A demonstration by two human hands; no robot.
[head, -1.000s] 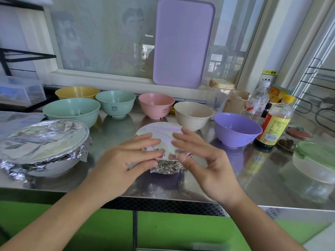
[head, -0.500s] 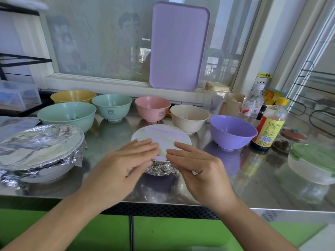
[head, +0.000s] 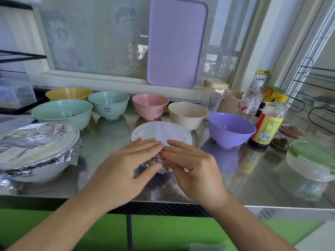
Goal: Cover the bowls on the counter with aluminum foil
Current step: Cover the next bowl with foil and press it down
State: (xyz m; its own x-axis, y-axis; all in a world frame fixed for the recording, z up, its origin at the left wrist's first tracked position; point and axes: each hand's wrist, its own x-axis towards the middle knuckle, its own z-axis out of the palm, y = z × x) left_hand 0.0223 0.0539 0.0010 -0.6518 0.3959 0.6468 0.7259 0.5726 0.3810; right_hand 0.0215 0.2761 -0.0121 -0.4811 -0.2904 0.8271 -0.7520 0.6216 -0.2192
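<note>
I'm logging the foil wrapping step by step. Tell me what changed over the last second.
The left hand and right hand closed in over the near rim of the foil-covered bowl until their fingertips met, pressing the crimped foil down there. Nothing was picked up or released. The large foil-covered bowl and the uncovered purple bowl stayed put.

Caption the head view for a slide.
Both hands press foil over a small bowl on the steel counter, six bowls uncovered behind.

Steel counter [head: 112, 140], foil-covered bowls [head: 36, 149], open bowls [head: 230, 129], bottles [head: 268, 122], lidded container [head: 311, 160]
</note>
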